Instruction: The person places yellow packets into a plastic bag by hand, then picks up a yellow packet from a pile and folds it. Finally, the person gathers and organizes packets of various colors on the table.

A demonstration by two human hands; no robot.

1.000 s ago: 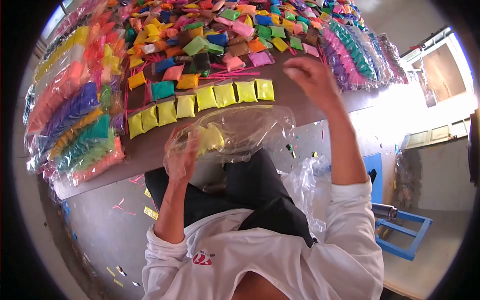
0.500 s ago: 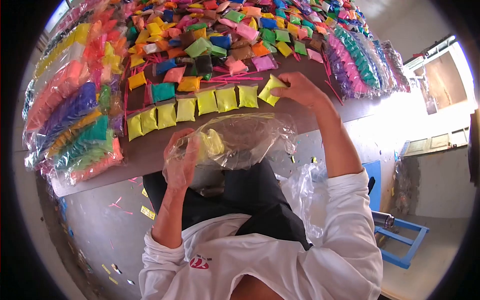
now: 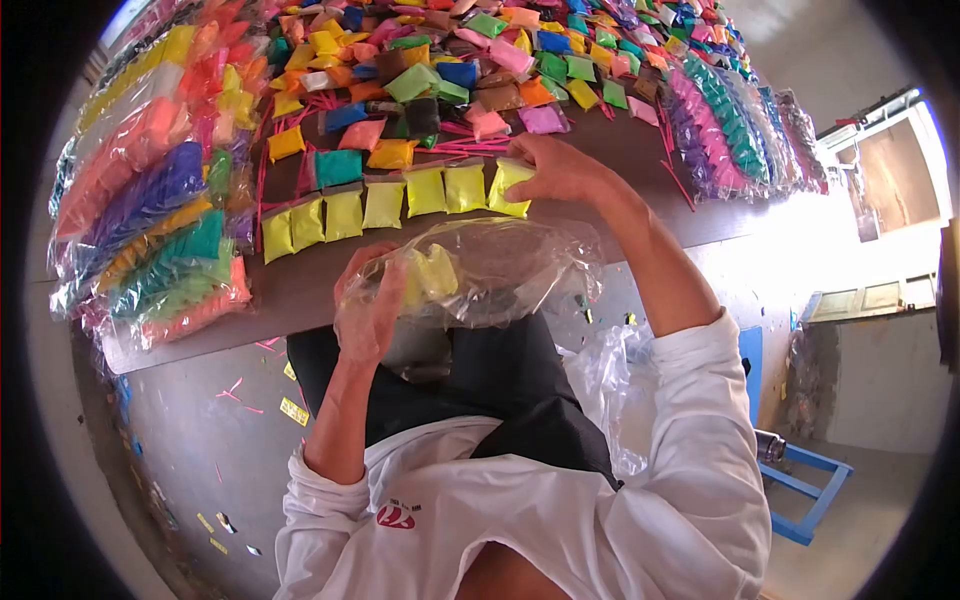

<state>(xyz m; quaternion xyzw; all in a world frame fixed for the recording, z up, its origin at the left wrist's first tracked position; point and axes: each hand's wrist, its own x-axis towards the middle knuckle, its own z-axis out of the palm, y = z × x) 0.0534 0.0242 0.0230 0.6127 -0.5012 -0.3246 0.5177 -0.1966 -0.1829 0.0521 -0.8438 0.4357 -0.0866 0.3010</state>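
My left hand [image 3: 368,305] grips a clear plastic bag [image 3: 520,265] at its left side, above my lap at the table's front edge. Yellow packets [image 3: 435,272] show through the film near my fingers. On the table behind the bag, a row of several small yellow packets [image 3: 424,190] runs from left to right. At the row's right end, my right hand [image 3: 560,172] closes its thumb and fingers on a yellow packet [image 3: 508,185]. Its fingers cover that packet's upper right part.
Loose packets of many colours [image 3: 480,75] are heaped across the back of the dark table [image 3: 300,290]. Filled clear bags stand at left [image 3: 165,230] and right [image 3: 715,125]. Pink ties [image 3: 470,147] lie among the packets. A blue stool [image 3: 810,490] stands on the floor at right.
My right hand has moved left with its yellow packet onto the row's right end, where only one packet now shows. The left hand still holds the bag; the view has shifted slightly.
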